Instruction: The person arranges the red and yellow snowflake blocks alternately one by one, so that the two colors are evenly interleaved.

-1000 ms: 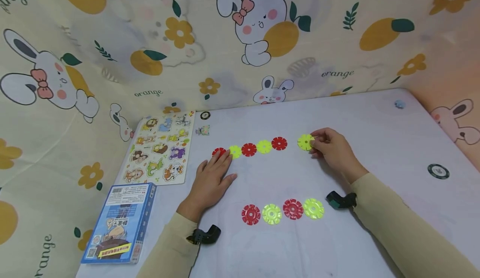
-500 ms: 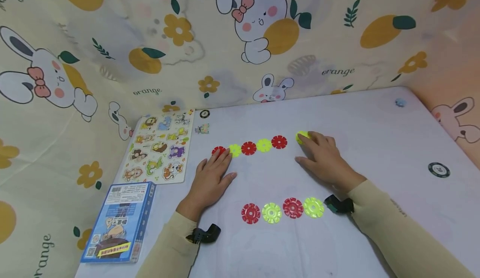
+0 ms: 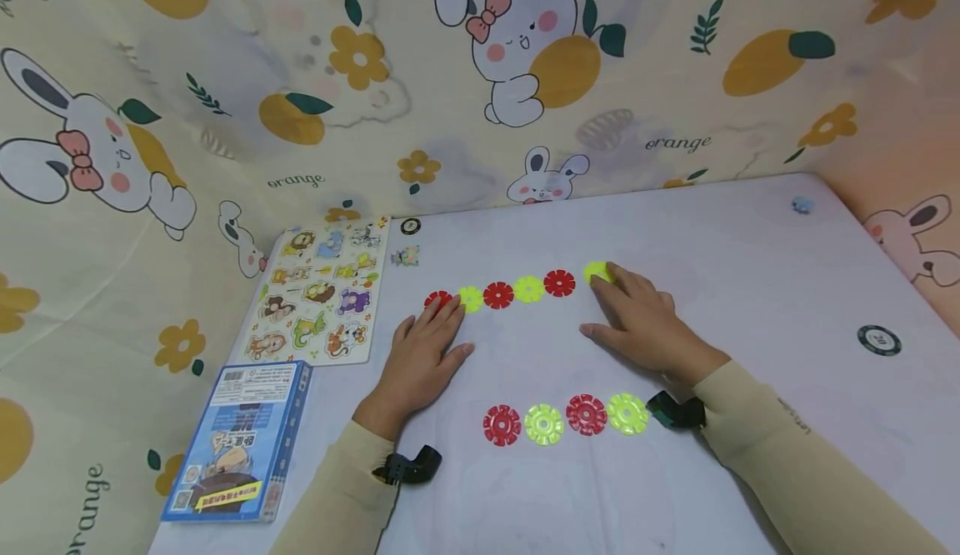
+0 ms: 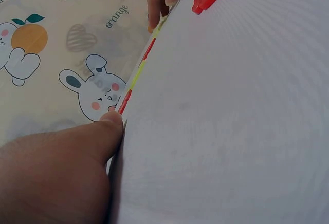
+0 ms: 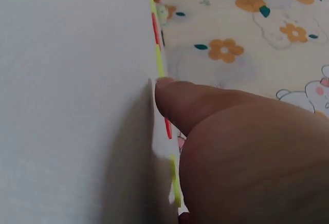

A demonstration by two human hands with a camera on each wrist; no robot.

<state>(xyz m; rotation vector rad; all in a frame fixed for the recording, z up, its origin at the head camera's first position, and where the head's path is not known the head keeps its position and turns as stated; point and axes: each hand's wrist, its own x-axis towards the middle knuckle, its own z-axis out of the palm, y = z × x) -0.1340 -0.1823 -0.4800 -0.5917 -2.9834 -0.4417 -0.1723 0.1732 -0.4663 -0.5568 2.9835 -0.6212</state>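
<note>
In the head view, a row of red and yellow-green notched plastic discs lies across the table. My left hand (image 3: 420, 363) rests flat at the row's left end, fingertips on a red disc (image 3: 434, 297) that they partly cover. At the other end, my right hand (image 3: 645, 317) touches a yellow-green disc (image 3: 596, 271) with outstretched fingers, thumb held apart on the cloth side. A narrow gap separates that disc from the red disc (image 3: 559, 282) beside it. Both wrist views show the row nearly edge-on, with the left thumb (image 4: 110, 124) and right thumb (image 5: 175, 98) near it.
Closer to me lies a second row of discs (image 3: 543, 425), alternating red and yellow-green. On the left are an animal sticker board (image 3: 318, 295) and a blue box (image 3: 238, 442). A black chip (image 3: 879, 340) lies at right, and a small blue piece (image 3: 802, 204) sits far right.
My right hand has gone from pinching the yellow-green disc to touching it with straighter fingers. The disc has moved left, closer to the row. My left hand stays in place.
</note>
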